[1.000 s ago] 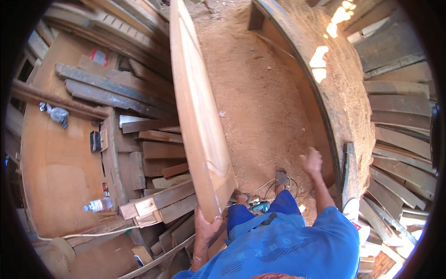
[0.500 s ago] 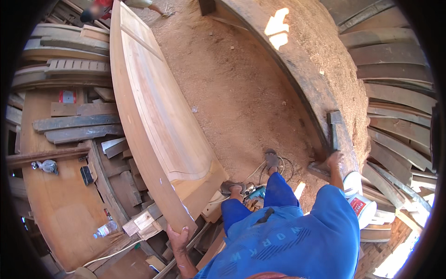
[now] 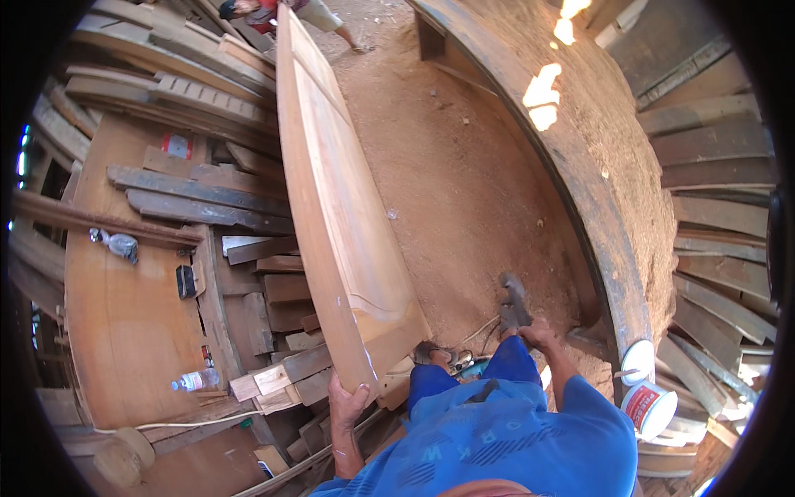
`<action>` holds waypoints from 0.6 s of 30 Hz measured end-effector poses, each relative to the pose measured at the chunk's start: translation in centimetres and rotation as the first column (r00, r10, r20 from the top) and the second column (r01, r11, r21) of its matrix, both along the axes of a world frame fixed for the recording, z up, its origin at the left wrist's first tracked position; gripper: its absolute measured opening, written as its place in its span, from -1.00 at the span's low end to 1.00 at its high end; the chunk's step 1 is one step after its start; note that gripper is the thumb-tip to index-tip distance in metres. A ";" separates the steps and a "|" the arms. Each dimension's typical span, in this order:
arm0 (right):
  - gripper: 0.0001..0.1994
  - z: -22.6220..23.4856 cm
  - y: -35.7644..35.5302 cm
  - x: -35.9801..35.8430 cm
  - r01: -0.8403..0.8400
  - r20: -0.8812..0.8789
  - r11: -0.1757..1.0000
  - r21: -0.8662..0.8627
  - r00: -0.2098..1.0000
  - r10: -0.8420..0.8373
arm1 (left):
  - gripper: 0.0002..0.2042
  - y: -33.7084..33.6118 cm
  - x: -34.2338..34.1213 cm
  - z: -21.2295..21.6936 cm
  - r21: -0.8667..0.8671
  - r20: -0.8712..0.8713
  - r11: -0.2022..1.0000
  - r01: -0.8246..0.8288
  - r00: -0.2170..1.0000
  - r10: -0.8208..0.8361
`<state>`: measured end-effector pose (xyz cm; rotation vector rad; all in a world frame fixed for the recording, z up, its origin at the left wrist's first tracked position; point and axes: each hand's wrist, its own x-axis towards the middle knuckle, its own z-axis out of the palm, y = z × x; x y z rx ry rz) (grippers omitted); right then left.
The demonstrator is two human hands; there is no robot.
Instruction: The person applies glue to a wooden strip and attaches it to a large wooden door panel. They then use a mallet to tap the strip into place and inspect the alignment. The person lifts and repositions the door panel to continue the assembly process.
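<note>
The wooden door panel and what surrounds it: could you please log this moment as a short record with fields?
Setting: woodworking area with a sawdust-covered floor
Main thing: wooden door panel, long, raised at a slant
Left hand: left hand grips the panel's near lower corner
Right hand: right hand open, off the panel, beside the right knee
Left side: workbench with a plastic bottle; stacked planks
Right side: white bucket
Far end: another person
</note>
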<state>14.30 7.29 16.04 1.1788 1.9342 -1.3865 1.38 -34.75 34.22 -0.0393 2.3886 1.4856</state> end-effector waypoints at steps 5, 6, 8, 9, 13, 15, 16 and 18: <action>-0.69 -11.7 -4.3 -4.6 -0.103 -0.004 0.995 0.000 0.995 0.103 | -0.47 -0.3 -0.9 1.0 0.015 -0.022 0.999 0.040 0.999 -0.040; -0.68 -13.3 -4.7 -5.2 -0.118 0.006 0.993 -0.022 0.993 0.118 | -0.46 -0.6 -0.9 0.9 0.010 -0.025 0.999 0.046 0.999 -0.046; -0.71 -13.9 -6.0 -7.3 -0.160 0.028 0.987 -0.026 0.987 0.161 | -0.46 -1.8 -0.6 0.5 0.023 -0.030 0.999 0.029 0.999 -0.028; -0.72 -14.2 -6.4 -8.0 -0.176 0.038 0.984 -0.027 0.983 0.177 | -0.45 -2.2 -0.5 0.4 0.031 -0.034 0.999 0.025 0.999 -0.024; -0.60 -14.7 -7.4 -10.8 -0.314 0.077 0.935 0.168 0.949 0.305 | -0.44 -3.3 -0.7 0.6 0.044 0.021 0.999 -0.022 1.000 0.021; -0.60 -12.9 -8.0 -11.8 -0.301 0.083 0.952 0.053 0.951 0.296 | -0.43 -4.6 -0.4 0.4 0.054 0.028 0.997 -0.049 0.998 0.048; -0.60 -11.8 -8.3 -12.4 -0.298 0.088 0.954 -0.005 0.951 0.298 | -0.43 -5.2 -0.2 0.5 0.033 0.034 0.998 -0.053 0.998 0.052; -0.59 -11.8 -7.1 -13.9 -0.510 0.075 0.858 0.067 0.860 0.505 | -0.41 -5.3 -0.9 1.9 0.001 0.039 1.000 -0.024 0.999 0.024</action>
